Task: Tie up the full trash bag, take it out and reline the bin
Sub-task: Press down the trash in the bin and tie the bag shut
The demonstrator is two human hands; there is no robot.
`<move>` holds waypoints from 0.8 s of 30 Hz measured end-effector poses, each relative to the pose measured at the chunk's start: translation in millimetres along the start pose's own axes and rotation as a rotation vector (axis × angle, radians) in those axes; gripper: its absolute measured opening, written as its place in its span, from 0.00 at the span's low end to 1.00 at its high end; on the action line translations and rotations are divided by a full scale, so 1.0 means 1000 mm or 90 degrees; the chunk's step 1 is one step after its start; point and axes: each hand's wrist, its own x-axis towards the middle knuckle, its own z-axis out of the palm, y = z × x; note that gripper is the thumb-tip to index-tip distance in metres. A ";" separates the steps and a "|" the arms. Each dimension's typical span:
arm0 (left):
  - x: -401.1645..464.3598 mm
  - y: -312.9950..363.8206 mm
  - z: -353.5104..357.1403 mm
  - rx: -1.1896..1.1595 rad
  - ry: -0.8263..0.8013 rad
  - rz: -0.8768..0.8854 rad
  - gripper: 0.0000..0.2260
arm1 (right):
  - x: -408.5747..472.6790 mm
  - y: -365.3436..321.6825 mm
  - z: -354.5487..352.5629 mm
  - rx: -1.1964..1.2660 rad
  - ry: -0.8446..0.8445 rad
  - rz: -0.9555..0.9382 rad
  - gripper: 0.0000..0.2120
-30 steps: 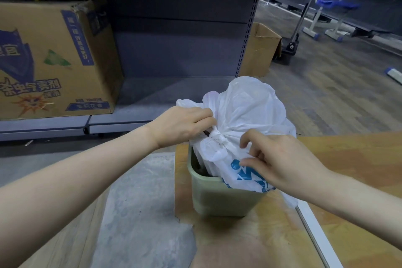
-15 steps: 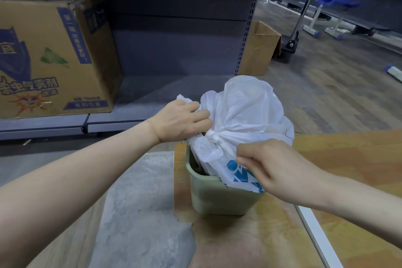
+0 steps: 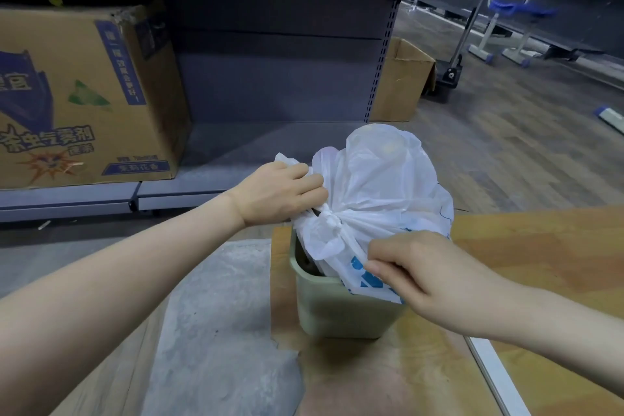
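I stood over a small green bin (image 3: pixel 341 314) on a wooden floor, with a white trash bag (image 3: pixel 381 192) bulging out of its top. My left hand (image 3: pixel 280 192) was curled tight round a bunched tail of the plastic on the bag's left side. My right hand (image 3: pixel 435 277) pinched the other tail low at the front, where the bag's blue print lay over the bin's rim. Between my hands sat a small twisted knot (image 3: pixel 332 221), drawn in but, I judged, not yet snug. The tying step was in hand. The next move, as I read it, called for pulling both tails apart to tighten the knot, then lifting the bag straight up and out. A printed cardboard box (image 3: pixel 84 94) sat on a low shelf to the left.
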 end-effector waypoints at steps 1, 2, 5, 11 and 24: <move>-0.001 0.000 -0.002 -0.005 -0.001 -0.005 0.10 | 0.000 -0.001 0.000 -0.054 -0.002 -0.001 0.17; -0.002 0.000 -0.004 -0.009 -0.007 -0.011 0.10 | 0.000 -0.002 -0.001 -0.092 0.007 -0.003 0.17; -0.001 0.001 -0.011 -0.028 -0.039 -0.042 0.10 | 0.000 -0.005 -0.002 -0.172 0.017 -0.001 0.20; 0.005 0.004 -0.021 -0.073 -0.041 -0.024 0.11 | 0.009 -0.019 0.001 -0.102 -0.010 0.164 0.25; 0.006 -0.003 -0.005 -0.020 -0.072 -0.013 0.18 | 0.014 -0.001 -0.003 -0.229 0.032 -0.002 0.19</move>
